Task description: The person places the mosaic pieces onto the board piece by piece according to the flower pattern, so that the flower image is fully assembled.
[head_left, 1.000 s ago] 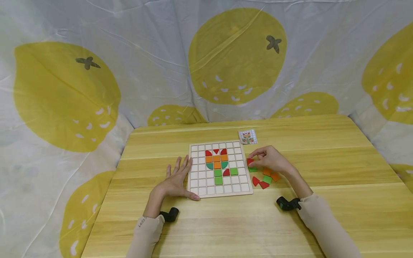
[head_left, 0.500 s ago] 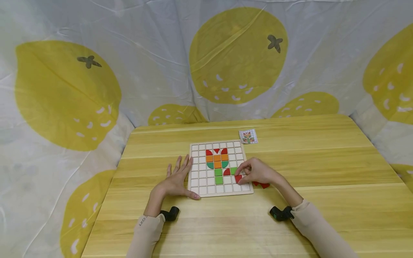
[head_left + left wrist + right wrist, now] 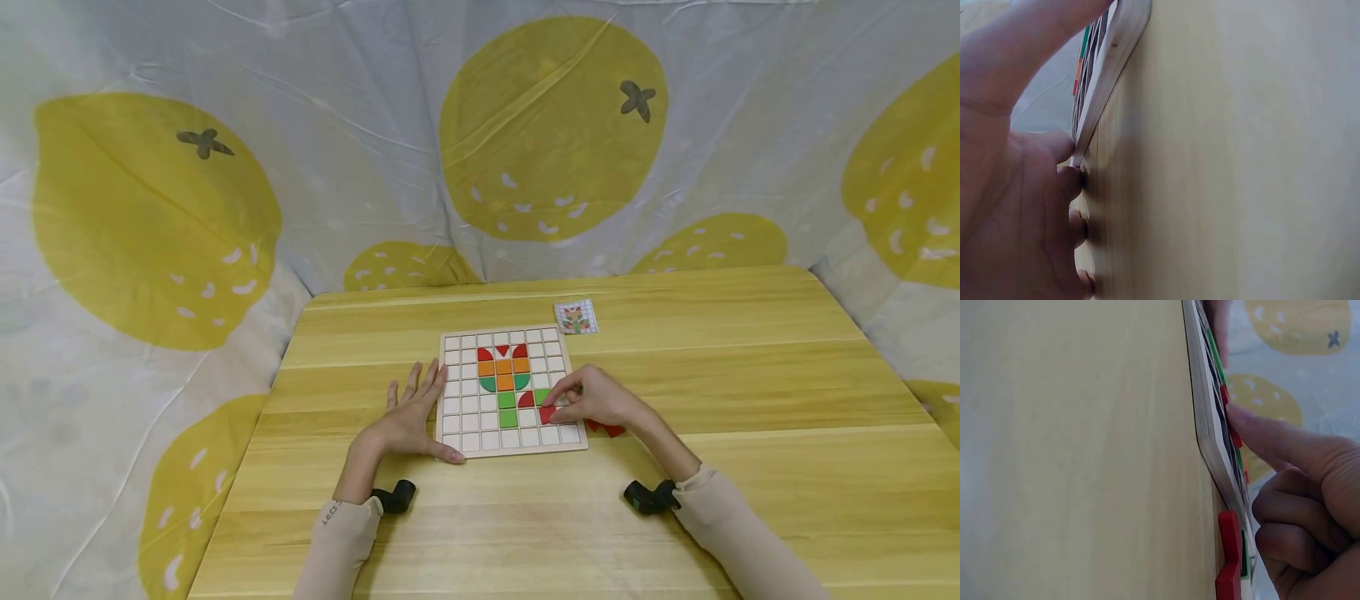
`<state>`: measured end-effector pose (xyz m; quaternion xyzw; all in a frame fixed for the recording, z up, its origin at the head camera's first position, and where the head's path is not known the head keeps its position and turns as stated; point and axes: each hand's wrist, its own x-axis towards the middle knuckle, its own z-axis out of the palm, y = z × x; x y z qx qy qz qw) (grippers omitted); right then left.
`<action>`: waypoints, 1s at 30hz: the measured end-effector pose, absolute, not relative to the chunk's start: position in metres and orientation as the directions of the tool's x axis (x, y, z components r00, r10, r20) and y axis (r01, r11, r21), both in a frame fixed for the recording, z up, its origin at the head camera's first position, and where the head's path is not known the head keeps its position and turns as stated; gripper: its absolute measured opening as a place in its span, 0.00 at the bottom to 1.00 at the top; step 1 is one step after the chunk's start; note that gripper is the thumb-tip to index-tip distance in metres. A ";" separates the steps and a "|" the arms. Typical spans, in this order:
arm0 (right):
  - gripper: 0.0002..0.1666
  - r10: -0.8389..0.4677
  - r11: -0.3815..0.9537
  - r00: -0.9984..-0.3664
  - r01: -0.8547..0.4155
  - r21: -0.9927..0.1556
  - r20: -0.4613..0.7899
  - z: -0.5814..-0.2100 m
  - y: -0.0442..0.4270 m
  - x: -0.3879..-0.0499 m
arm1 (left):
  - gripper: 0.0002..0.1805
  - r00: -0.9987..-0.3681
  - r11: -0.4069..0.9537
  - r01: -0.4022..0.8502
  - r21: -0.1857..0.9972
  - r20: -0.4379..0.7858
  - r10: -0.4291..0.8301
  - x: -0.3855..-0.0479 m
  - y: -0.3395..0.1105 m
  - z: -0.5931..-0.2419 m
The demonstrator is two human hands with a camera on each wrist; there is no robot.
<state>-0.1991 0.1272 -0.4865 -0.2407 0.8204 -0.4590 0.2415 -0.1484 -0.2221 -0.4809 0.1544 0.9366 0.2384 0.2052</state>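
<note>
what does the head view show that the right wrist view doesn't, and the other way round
Only the head view: the card lying beyond the board, and the orange tiles set in the board.

Only the right wrist view: the folded fingers of the right hand, and what looks like a loose green tile by the loose red tiles.

Both: the right hand with a red tile at the board, the loose red tiles beside it, the table and the lemon-print curtain.
</note>
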 end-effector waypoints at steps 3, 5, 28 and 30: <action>0.08 -0.611 0.470 -0.773 -0.178 -0.864 -0.173 -0.487 0.125 -0.198 | 0.80 -0.868 0.838 0.193 0.510 -0.309 0.388 -0.148 -0.222 -0.481; 0.08 -0.609 0.475 -0.774 -0.183 -0.861 -0.172 -0.487 0.124 -0.198 | 0.80 -0.867 0.838 0.192 0.510 -0.311 0.388 -0.148 -0.222 -0.480; 0.09 -0.627 0.441 -0.760 -0.163 -0.883 -0.173 -0.490 0.123 -0.200 | 0.81 -0.869 0.833 0.189 0.520 -0.306 0.388 -0.149 -0.224 -0.482; 0.10 -0.615 0.451 -0.766 -0.148 -0.880 -0.186 -0.488 0.126 -0.200 | 0.81 -0.868 0.833 0.190 0.520 -0.306 0.390 -0.149 -0.224 -0.482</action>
